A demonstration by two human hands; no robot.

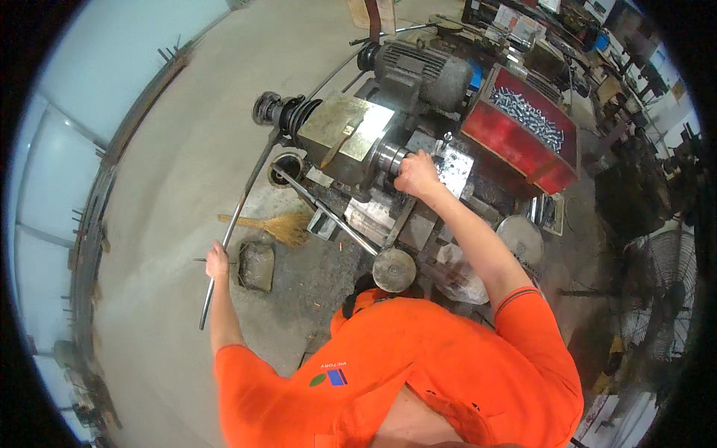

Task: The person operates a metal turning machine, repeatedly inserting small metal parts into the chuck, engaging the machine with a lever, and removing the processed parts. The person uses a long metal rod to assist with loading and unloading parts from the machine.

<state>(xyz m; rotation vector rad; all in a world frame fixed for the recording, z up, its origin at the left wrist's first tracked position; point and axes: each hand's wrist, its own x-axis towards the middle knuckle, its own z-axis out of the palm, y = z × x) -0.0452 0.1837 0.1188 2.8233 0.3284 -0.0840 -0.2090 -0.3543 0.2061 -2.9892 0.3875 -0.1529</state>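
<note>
The chuck [390, 158] sits on the right side of the headstock [317, 125], and the right hand [418, 175] is at its mouth with fingers bent inward, though whether they grasp a piece cannot be told. Left of the headstock and nearer the person, the left hand [216, 261] is wrapped around a long metal lever [244, 196]. Handling at the chuck seems unfinished; many small metal parts [526, 116] fill the red box [502, 145] right of the headstock, but whether these are done or left cannot be told.

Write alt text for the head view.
A person's left hand grips a long metal rod while the right hand is at the chuck of a lathe-like machine; to the right, a red box of metal parts.
</note>
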